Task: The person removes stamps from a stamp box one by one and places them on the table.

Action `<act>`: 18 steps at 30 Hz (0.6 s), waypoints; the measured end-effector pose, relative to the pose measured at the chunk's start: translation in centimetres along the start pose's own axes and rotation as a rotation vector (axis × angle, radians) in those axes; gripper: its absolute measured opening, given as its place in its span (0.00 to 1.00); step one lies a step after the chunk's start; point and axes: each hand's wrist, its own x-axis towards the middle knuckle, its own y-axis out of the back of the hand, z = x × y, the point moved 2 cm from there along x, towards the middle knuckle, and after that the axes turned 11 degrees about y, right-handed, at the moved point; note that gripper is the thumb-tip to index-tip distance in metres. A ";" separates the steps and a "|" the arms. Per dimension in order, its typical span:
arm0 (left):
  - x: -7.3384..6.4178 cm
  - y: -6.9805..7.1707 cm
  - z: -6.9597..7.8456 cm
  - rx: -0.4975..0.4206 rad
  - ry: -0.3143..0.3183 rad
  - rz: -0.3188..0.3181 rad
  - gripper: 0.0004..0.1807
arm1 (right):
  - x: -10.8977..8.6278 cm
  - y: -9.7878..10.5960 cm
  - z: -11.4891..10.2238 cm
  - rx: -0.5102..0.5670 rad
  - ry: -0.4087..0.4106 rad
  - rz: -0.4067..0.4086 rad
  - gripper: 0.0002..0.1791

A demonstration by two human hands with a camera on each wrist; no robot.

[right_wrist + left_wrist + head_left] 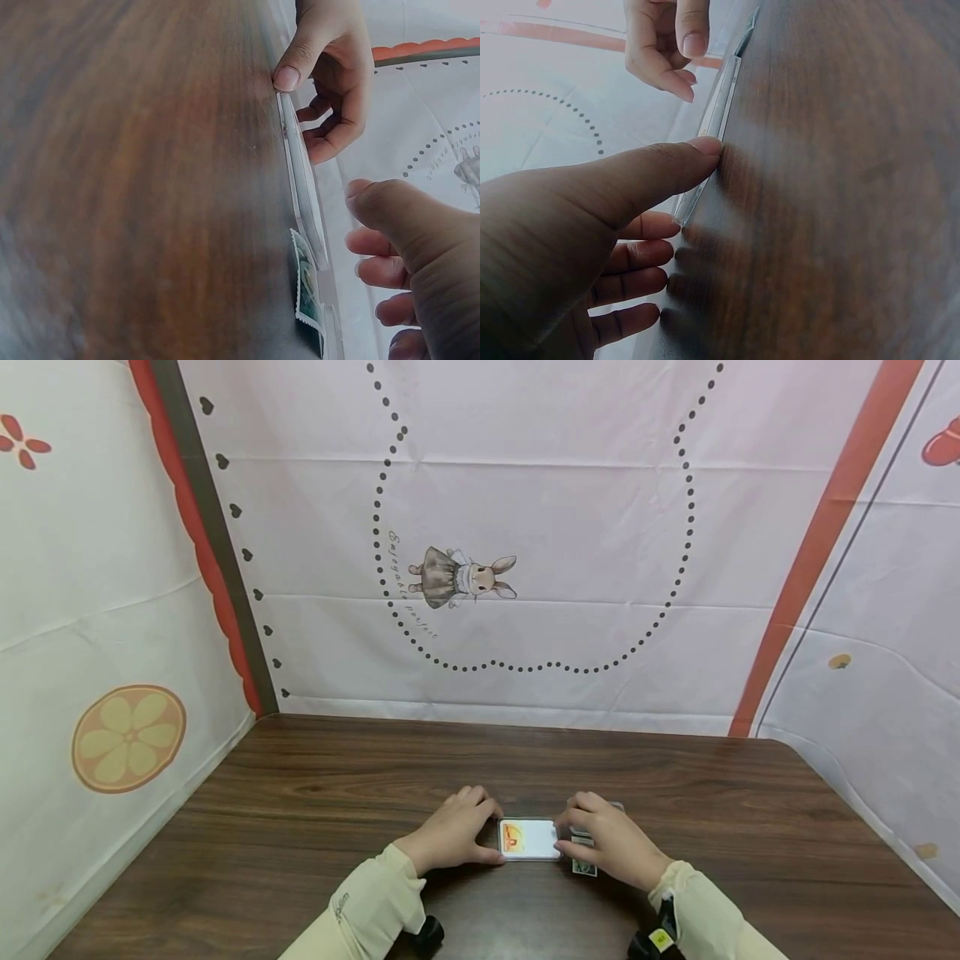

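Note:
A flat clear case (538, 842) with a white inside and a small yellow-orange picture at its left end lies on the table. My left hand (456, 828) holds that left end, thumb at the near edge and index finger at the far corner. Over the right end hovers my right hand (613, 842), its fingers loosely bent and apart from the case in both wrist views. Just below the right fingers is a green stamp (306, 281) with a toothed white border, slightly curled. A second clear piece (617, 806) is partly hidden behind the right hand.
The brown wood-grain table (225, 860) runs back to a white printed cloth (555, 543) hung behind it and along both sides. A black device (429, 935) is worn at the left wrist, and another (647, 943) at the right.

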 end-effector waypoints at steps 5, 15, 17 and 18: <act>0.0 0.0 0.0 -0.002 0.000 0.000 0.29 | 0.0 0.0 0.0 0.008 -0.007 -0.006 0.10; -0.1 0.1 0.2 0.002 0.008 -0.004 0.28 | 0.3 -0.3 -0.2 0.021 0.002 -0.006 0.12; -0.1 0.1 0.2 0.000 0.009 -0.006 0.28 | 0.4 -0.3 -0.3 0.019 0.002 -0.007 0.12; -0.1 0.1 0.2 -0.002 0.010 -0.007 0.28 | 0.4 -0.3 -0.3 0.016 0.003 -0.006 0.11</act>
